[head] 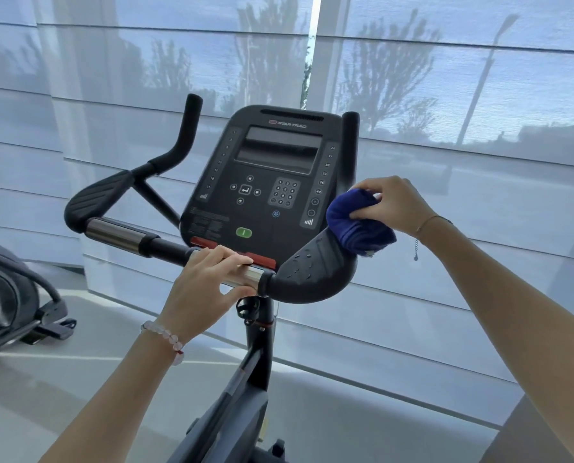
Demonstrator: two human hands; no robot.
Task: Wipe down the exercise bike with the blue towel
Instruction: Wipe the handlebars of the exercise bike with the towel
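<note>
Head camera looks down on the exercise bike (258, 329), which fills the middle of the frame, its console (265, 175) tilted up toward the viewer and shaded windows (446, 78) behind. A second machine (8, 295) sits at nine o'clock. The handlebar (165, 247) runs across from nine to three o'clock, ending in a black right-hand pad (307, 272) that curves up to an upright horn (349, 145) at about two o'clock. The left hand (202, 289) is wrapped around the chrome section of the bar just under the console, steadying it. The right hand (392, 205) is closed on the bunched blue towel (355, 222), pressing it against the base of that horn, where it meets the pad. From the towel, the horn's long axis rises toward twelve o'clock, so the next stroke probably follows it upward; the right hand is clearly the nearer one.
</note>
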